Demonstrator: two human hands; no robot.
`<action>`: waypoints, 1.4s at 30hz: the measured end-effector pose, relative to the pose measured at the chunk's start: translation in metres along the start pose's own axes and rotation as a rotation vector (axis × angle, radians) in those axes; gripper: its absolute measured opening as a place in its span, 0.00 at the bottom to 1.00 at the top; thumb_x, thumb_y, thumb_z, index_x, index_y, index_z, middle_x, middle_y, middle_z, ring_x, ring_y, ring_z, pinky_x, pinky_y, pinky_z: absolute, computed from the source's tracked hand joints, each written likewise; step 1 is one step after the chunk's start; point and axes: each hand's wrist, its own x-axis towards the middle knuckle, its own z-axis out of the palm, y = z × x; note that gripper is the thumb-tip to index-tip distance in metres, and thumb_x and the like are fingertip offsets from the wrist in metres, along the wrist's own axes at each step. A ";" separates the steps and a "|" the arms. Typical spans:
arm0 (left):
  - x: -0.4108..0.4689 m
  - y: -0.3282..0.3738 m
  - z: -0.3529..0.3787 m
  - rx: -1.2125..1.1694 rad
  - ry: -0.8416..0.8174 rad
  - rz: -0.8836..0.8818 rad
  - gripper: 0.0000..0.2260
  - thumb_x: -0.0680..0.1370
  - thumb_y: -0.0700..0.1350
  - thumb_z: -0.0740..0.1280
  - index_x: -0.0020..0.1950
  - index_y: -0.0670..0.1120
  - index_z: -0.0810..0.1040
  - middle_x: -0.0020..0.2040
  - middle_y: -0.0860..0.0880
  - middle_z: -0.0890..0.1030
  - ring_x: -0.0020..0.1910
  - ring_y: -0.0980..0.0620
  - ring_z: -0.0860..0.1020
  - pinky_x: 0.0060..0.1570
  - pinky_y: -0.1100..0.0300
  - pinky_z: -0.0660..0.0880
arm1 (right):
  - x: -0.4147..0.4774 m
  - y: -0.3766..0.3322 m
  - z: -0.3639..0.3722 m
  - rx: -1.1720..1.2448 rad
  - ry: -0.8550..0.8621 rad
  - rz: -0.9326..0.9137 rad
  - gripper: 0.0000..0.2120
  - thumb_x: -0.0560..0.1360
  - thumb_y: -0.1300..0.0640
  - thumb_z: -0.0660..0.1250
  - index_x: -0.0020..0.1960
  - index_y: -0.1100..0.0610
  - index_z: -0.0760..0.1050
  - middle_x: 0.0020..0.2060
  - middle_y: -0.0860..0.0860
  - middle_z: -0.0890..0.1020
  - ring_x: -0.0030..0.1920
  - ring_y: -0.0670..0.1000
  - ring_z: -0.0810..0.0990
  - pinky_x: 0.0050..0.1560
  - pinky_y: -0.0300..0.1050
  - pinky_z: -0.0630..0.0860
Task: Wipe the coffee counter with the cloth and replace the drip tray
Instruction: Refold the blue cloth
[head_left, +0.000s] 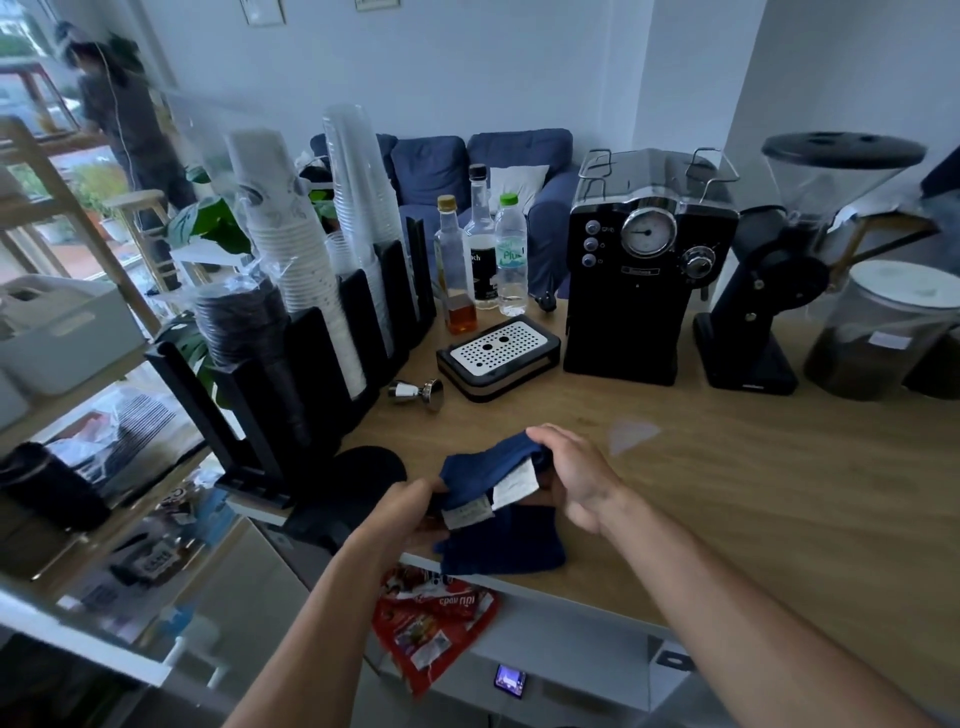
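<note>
A dark blue cloth (498, 540) with white labels is held above the front edge of the wooden counter (727, 467). My left hand (402, 512) grips its left side and my right hand (574, 478) grips its upper right corner. The drip tray (498, 356), black with a white perforated grate, lies loose on the counter to the left of the black coffee machine (644, 270), apart from it.
A metal tamper (421, 394) lies left of the tray. Three bottles (480, 254) stand behind it. Cup stacks in a black holder (311, 322) line the left side. A grinder (769, 291) and jar (883, 332) stand right. A red packet (431, 623) hangs below the counter edge.
</note>
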 end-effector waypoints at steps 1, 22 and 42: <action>-0.003 0.000 0.002 -0.079 -0.020 -0.006 0.10 0.78 0.41 0.63 0.54 0.35 0.75 0.47 0.36 0.81 0.42 0.40 0.80 0.38 0.52 0.77 | -0.002 -0.004 0.002 0.055 -0.017 0.009 0.11 0.79 0.58 0.58 0.39 0.57 0.72 0.37 0.57 0.78 0.37 0.54 0.79 0.37 0.46 0.77; -0.038 0.034 0.004 -0.113 -0.232 0.129 0.05 0.79 0.39 0.63 0.50 0.40 0.77 0.42 0.42 0.80 0.35 0.47 0.80 0.31 0.57 0.79 | -0.026 -0.009 -0.038 -0.132 0.143 0.013 0.10 0.80 0.56 0.57 0.43 0.58 0.71 0.36 0.55 0.79 0.36 0.52 0.79 0.31 0.41 0.73; -0.044 0.176 0.008 -0.179 -0.003 0.517 0.07 0.78 0.37 0.65 0.40 0.43 0.74 0.38 0.45 0.76 0.33 0.53 0.75 0.23 0.66 0.75 | 0.038 -0.129 -0.012 -0.225 0.374 -0.274 0.10 0.78 0.52 0.61 0.41 0.56 0.71 0.34 0.54 0.79 0.22 0.48 0.78 0.24 0.40 0.72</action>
